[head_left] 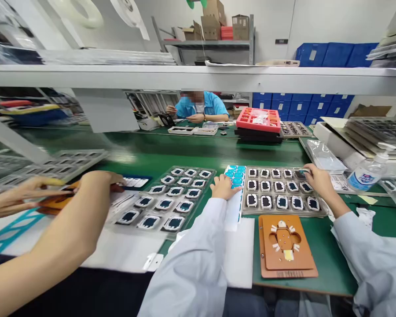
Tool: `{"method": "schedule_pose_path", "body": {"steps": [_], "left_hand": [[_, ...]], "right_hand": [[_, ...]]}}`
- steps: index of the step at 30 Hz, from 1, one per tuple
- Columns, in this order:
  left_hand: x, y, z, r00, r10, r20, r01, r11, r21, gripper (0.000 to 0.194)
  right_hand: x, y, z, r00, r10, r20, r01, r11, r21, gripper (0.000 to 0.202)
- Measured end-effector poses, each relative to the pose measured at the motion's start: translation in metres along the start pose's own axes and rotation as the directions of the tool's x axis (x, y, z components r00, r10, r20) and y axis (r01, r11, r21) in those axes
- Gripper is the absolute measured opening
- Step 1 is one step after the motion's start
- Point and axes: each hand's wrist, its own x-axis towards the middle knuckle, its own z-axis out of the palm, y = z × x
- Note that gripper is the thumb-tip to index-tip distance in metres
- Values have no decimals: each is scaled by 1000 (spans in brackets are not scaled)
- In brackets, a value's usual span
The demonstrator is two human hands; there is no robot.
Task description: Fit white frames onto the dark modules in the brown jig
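My left hand (pixel 223 187) lies on a white sheet with blue die-cut stickers (pixel 236 172), its thumb stretched out to the right. My right hand (pixel 319 179) is closed, thumb and finger pinched at a small blue piece like a sticker, over the back right corner of a clear plastic tray (pixel 285 213). White-framed parts with dark centres (pixel 279 186) fill the tray in rows. In front of it lies an orange-brown fixture plate (pixel 292 242) with a shaped recess, white tabs and a yellow patch. A white foam sheet (pixel 240 255) extends below the sticker sheet.
A second parts tray (pixel 171 200) stands left. A neighbour's arms (pixel 86 211) work beside it over a brown fixture. A pump bottle (pixel 369 169) and a plastic bag (pixel 325 156) stand right. Across the green bench (pixel 185 147) sits a person in blue (pixel 214 103), near a red tray (pixel 259 119).
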Motion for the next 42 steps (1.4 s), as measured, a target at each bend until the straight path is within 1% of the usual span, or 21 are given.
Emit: {"method": "schedule_pose_path", "body": {"steps": [2, 6, 9, 13, 16, 21, 23, 27, 30, 35, 37, 40, 42], "left_hand": [[-2, 0, 0, 1000, -20, 10, 20, 1000, 7, 40], [-4, -2, -3, 998, -41, 38, 41, 999, 13, 37], [-4, -2, -5, 997, -45, 57, 45, 999, 3, 38], [-3, -1, -4, 994, -76, 81, 79, 996, -31, 39], [-2, -1, -3, 991, -99, 89, 104, 993, -59, 41], [1, -2, -3, 988, -120, 99, 129, 988, -85, 42], [1, -2, -3, 987, -127, 96, 135, 987, -90, 41], [0, 1, -4, 988, -132, 75, 139, 986, -92, 39], [-5, 5, -5, 992, -118, 54, 123, 989, -84, 38], [-20, 20, -1, 996, -88, 10, 89, 993, -76, 30], [-26, 25, 2, 998, -54, -17, 52, 995, -84, 27], [-30, 31, 2, 997, 6, -71, -14, 993, -116, 32], [-34, 34, 0, 990, 76, -118, -95, 983, -158, 33]], "right_hand": [[5, 7, 10, 998, -56, -7, 55, 993, -102, 34], [2, 20, 27, 988, -154, 33, 157, 962, -225, 38], [3, 29, 33, 974, -214, 74, 226, 938, -262, 39], [10, 37, 33, 961, -258, 98, 276, 920, -280, 36], [10, 37, 32, 955, -274, 112, 295, 913, -282, 38], [5, 28, 32, 942, -294, 163, 328, 910, -255, 40], [4, 24, 33, 941, -275, 199, 318, 919, -235, 40], [6, 18, 38, 951, -188, 245, 243, 945, -220, 48], [5, 14, 40, 941, -170, 291, 237, 948, -212, 50], [2, 10, 40, 918, -194, 345, 270, 945, -187, 51], [1, 10, 41, 913, -209, 350, 284, 942, -178, 49], [1, 9, 41, 914, -222, 340, 292, 941, -170, 47], [1, 8, 41, 919, -223, 326, 287, 944, -164, 44]]}}
